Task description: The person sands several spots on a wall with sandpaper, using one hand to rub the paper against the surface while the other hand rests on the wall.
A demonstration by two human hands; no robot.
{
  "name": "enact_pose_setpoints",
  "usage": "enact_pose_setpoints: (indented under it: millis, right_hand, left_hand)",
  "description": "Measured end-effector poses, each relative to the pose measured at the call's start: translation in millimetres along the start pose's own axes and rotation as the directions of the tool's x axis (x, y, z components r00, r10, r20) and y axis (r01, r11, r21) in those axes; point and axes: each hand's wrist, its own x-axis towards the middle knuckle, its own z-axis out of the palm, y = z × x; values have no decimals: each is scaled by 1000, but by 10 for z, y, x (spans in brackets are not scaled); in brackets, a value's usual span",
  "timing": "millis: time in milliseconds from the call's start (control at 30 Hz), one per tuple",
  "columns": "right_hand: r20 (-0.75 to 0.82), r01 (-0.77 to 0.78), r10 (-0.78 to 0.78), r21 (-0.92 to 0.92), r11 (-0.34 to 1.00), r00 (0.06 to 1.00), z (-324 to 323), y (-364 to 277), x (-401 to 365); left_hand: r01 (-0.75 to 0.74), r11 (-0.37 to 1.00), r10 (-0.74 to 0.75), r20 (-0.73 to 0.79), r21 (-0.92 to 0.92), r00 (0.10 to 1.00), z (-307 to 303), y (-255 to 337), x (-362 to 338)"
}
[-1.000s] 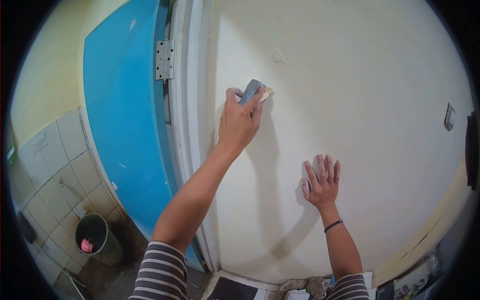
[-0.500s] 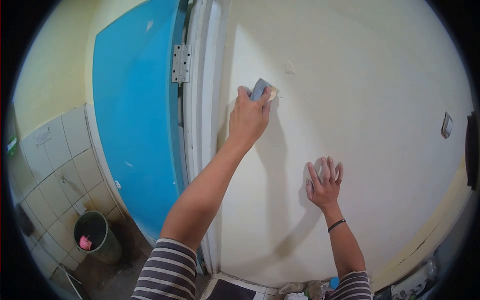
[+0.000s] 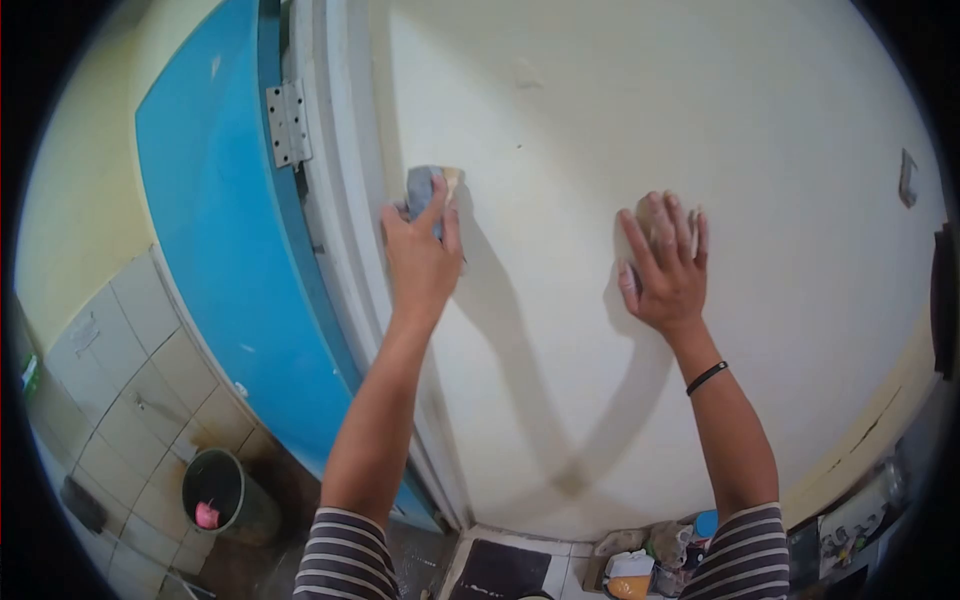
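Note:
A folded piece of grey and tan sandpaper [image 3: 424, 188] lies against the cream wall [image 3: 560, 300], close to the white door frame. My left hand [image 3: 425, 255] grips it from below, fingers closed around it. Farther right, my right hand [image 3: 670, 265] rests on the wall with its fingers spread and nothing in it. Pale dust shows on its fingertips. A small dark dot and a faint raised patch [image 3: 527, 75] mark the wall above and between the hands.
At the left stands a blue door [image 3: 230, 250] with a metal hinge [image 3: 289, 124]. A bucket [image 3: 230, 495] with a pink item stands beside tiled wall. Below are a dark mat [image 3: 502, 570] and several containers. A switch [image 3: 908, 178] is at the far right.
The view has tilted and shifted. My left hand has moved left with the sandpaper, nearer the door frame. My right hand is higher on the wall.

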Motion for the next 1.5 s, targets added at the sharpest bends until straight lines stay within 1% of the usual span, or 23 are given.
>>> enact_pose_setpoints:
  millis: [133,233,333,433,467,567,667,767,867,967,1000,1033,1100,1133,1233,1333,1433,1500]
  right_hand:
    - [-1,4,-4,2,1000,1000,35,-20,23]
    - [-10,5,-5,-10,1000,1000,43,-26,22]
    - [-21,11,-11,-14,1000,1000,54,-11,21]
    - [-28,15,-16,-22,1000,999,69,5,38]
    - [-30,15,-15,-27,1000,999,77,2,39]
    - [-30,11,-12,-30,999,999,89,-24,22]
    - [-23,13,-14,-35,999,1000,79,-31,19]
    - [-33,16,-17,-40,999,999,95,-34,37]
    - [-36,15,-16,-40,999,999,84,-21,31]
    - [-22,10,-11,-54,999,1000,65,-19,35]
    - [-11,9,-10,-65,998,1000,47,-7,38]
    - [-1,15,-15,-54,998,1000,47,-32,44]
    - [-31,18,-19,-32,999,999,108,-75,58]
    - [-36,23,-24,-39,999,999,109,-75,53]
    - [-30,23,-25,-56,998,999,72,-25,34]
    - [-34,21,-23,-51,998,999,86,-34,40]
    - [-33,18,-19,-49,999,999,86,-35,44]
    - [-35,19,-21,-51,999,999,94,-27,46]
  left_hand:
    - [128,991,-123,145,-27,982,-62,-115,-513]
    - [263,959,-239,202,-102,950,-75,-154,-664]
    - [102,993,-100,36,-57,994,-12,-168,-478]
    - [205,964,-195,73,-168,978,-81,-1,-118]
    - [171,980,-166,55,-101,985,-40,-56,-91]
    - [180,983,-175,116,-33,978,-68,-64,-273]
    - [196,980,-189,120,-43,975,-15,-154,-558]
    - [136,989,-130,100,-50,986,-76,-118,-416]
    - [75,997,-74,48,-7,996,-74,-101,-69]
    - [109,991,-106,45,-78,993,-46,-14,75]
    - [203,975,-194,102,-94,976,-75,50,59]
    - [130,990,-126,71,-58,989,-25,44,-57]
    - [-12,998,12,-2,60,1000,39,4,-287]
    - [57,998,-55,60,-37,997,48,50,-357]
    - [30,1000,-30,58,9,998,41,116,-274]
    - [12,1000,-12,44,-1,999,33,247,-25]
    - [3,999,0,74,-35,997,72,431,22]
    - [-117,993,118,59,-28,991,235,528,-277]
